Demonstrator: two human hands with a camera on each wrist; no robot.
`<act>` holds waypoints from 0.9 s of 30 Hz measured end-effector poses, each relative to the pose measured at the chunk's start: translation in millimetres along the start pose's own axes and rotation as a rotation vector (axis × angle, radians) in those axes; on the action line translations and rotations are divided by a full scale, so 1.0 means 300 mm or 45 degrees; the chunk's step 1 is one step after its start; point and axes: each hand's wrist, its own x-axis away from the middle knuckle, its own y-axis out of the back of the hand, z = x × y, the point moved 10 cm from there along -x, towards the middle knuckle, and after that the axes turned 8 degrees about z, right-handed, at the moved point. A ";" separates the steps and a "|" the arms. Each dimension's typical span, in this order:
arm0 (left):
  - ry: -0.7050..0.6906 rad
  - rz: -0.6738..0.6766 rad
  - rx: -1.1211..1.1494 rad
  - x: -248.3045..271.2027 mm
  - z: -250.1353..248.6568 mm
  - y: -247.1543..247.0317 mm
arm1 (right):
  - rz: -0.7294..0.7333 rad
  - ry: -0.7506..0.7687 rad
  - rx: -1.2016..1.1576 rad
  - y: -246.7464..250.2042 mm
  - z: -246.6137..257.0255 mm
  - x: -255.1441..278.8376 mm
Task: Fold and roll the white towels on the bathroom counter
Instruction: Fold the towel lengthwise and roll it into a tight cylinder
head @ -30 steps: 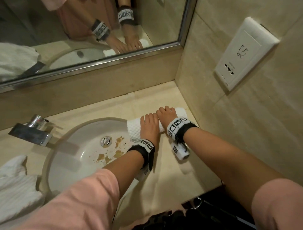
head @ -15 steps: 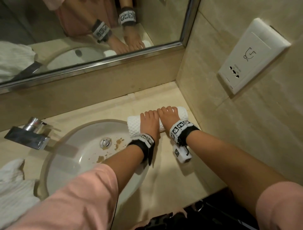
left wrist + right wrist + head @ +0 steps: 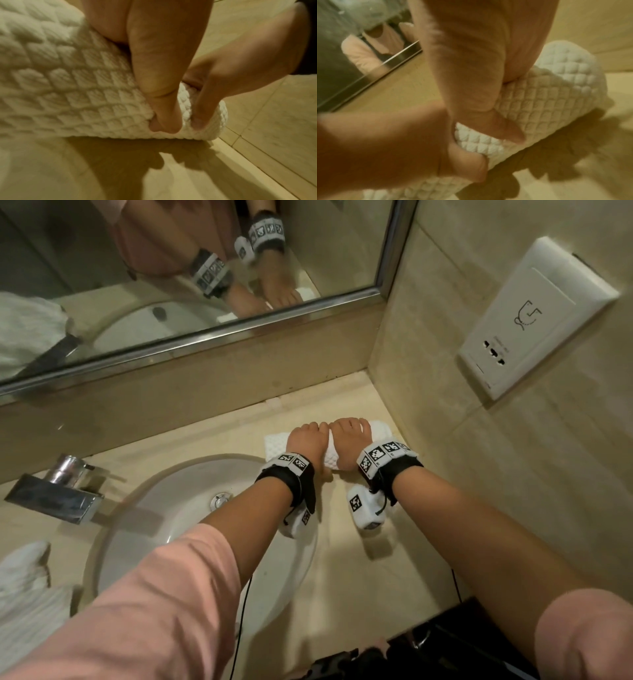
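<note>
Heaped at far left, unrolled white towels [image 3: 24, 594]. At centre, left hand [image 3: 307, 440] and right hand [image 3: 349, 436], each grip curled round the rolled towel [image 3: 378, 429] on the table [image 3: 359, 583], near the corner. Rolling apparently finishing; next, likely release and fetch another.

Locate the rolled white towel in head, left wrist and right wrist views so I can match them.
Head: rolled towel centre, in the counter's back right corner, under both hands.
Left wrist: fills left and centre, fingertips dug into its far edge.
Right wrist: runs from bottom left to upper right.
Shared landmark: left hand beside right hand.
</note>
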 end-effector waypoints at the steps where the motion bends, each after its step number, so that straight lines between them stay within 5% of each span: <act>1: -0.012 -0.021 0.004 0.001 -0.003 -0.003 | -0.004 0.021 -0.154 0.000 -0.010 0.004; 5: -0.134 -0.243 0.142 0.043 -0.017 -0.003 | -0.194 0.035 -0.771 0.024 -0.106 0.050; 8: -0.283 -0.427 0.365 0.090 -0.013 0.003 | -0.444 -0.175 -0.910 0.002 -0.232 0.096; 12: -0.245 -0.558 0.536 0.144 0.048 0.021 | -0.489 -0.298 -1.076 -0.042 -0.263 0.117; 18: 0.273 -0.649 0.658 0.185 0.195 -0.003 | -0.518 -0.508 -1.351 -0.070 -0.293 0.127; 21: 0.627 -0.505 0.977 0.215 0.290 -0.062 | -0.381 -0.752 -1.605 -0.131 -0.332 0.164; 24: 0.924 -0.257 1.399 0.252 0.335 -0.162 | -0.038 -0.999 -1.692 -0.194 -0.335 0.224; 27: 1.095 -0.026 2.004 0.244 0.359 -0.333 | 0.171 -0.994 -1.766 -0.326 -0.380 0.113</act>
